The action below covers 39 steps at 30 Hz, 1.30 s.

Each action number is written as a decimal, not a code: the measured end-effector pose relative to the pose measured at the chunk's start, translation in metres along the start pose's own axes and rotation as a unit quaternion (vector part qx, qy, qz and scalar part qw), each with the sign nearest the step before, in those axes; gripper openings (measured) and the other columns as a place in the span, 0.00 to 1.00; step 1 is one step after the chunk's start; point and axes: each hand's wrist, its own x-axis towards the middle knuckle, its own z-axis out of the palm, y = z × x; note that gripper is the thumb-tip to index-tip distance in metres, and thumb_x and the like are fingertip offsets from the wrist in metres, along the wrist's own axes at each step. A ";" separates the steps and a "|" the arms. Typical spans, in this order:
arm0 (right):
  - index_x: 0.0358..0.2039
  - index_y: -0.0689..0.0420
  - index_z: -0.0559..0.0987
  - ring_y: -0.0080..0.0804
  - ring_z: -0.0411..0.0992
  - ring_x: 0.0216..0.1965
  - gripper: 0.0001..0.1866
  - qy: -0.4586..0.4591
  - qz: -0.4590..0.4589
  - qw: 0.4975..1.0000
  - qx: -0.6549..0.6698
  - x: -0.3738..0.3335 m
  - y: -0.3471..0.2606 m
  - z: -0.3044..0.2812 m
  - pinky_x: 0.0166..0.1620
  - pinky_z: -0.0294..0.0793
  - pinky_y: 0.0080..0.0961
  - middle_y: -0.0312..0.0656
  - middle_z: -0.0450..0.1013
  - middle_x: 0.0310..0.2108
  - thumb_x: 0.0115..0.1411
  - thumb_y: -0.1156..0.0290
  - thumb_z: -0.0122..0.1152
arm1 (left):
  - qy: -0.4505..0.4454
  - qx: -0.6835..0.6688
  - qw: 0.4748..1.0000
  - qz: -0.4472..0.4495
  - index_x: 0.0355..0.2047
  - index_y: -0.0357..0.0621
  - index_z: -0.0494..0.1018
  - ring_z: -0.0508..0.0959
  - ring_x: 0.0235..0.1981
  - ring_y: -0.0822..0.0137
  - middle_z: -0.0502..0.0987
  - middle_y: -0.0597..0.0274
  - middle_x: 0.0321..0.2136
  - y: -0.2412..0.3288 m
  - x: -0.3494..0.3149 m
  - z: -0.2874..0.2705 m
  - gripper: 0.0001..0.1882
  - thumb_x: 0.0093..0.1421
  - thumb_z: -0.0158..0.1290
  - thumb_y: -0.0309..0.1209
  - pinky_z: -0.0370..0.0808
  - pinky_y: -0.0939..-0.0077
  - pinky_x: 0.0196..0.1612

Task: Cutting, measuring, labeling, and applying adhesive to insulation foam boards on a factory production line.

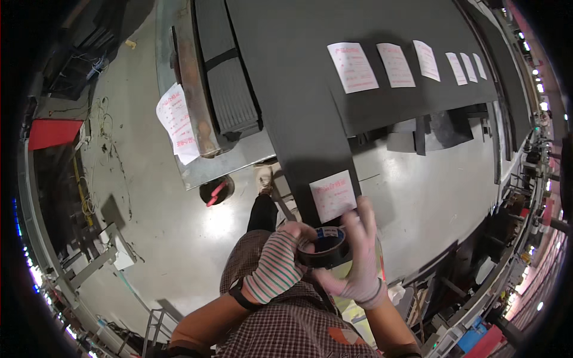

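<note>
A roll of black tape point(325, 258) sits in front of my body, its blue-and-white label showing inside the core. My left hand point(279, 253), in a striped glove with bare fingertips, is closed around the roll's left side. On its right side my right hand point(358, 262), in a pale glove, is spread with the fingers stretched away and the thumb low; motion blurs it a little. Just beyond the roll, a white paper slip with red print point(333, 196) lies on the near end of a long dark strip point(310, 149).
Several similar slips point(353, 67) lie along the dark sheet point(412, 24) farther off. At the left, a stack of printed sheets point(177, 124) rests on a metal bench point(230, 164) beside dark ribbed pieces point(236, 89). A round container point(216, 191) with red handles stands below the bench.
</note>
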 end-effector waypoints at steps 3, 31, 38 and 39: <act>0.39 0.55 0.76 0.45 0.71 0.36 0.21 -0.159 -0.155 0.974 -0.050 0.005 0.004 0.004 0.44 0.70 0.39 0.43 0.72 0.35 0.47 0.58 0.67 | 0.154 -0.559 0.815 -0.004 0.46 0.45 0.70 0.75 0.44 0.65 0.75 0.62 0.43 -0.046 0.025 0.039 0.22 0.68 0.41 0.50 0.72 0.69 0.51; 0.32 0.62 0.75 0.57 0.73 0.33 0.30 -0.413 0.214 0.827 -0.317 0.077 0.063 -0.045 0.37 0.71 0.45 0.59 0.74 0.27 0.65 0.43 0.42 | 0.170 -0.004 0.980 0.100 0.59 0.34 0.56 0.70 0.49 0.57 0.69 0.47 0.48 -0.017 0.031 0.046 0.27 0.61 0.47 0.30 0.67 0.67 0.54; 0.36 0.62 0.79 0.58 0.75 0.32 0.35 -0.229 0.197 0.894 -0.332 0.072 0.084 -0.017 0.41 0.74 0.43 0.55 0.76 0.27 0.63 0.38 0.43 | 0.190 -0.039 0.978 0.073 0.64 0.36 0.49 0.65 0.51 0.63 0.62 0.49 0.52 -0.048 0.064 0.046 0.31 0.64 0.49 0.30 0.64 0.73 0.57; 0.36 0.62 0.79 0.58 0.75 0.32 0.35 -0.231 0.191 0.895 -0.331 0.079 0.080 -0.021 0.41 0.74 0.43 0.55 0.76 0.27 0.63 0.38 0.43 | 0.246 -0.081 0.961 0.095 0.64 0.36 0.48 0.64 0.52 0.64 0.60 0.50 0.54 -0.050 0.068 0.049 0.32 0.65 0.48 0.30 0.64 0.74 0.57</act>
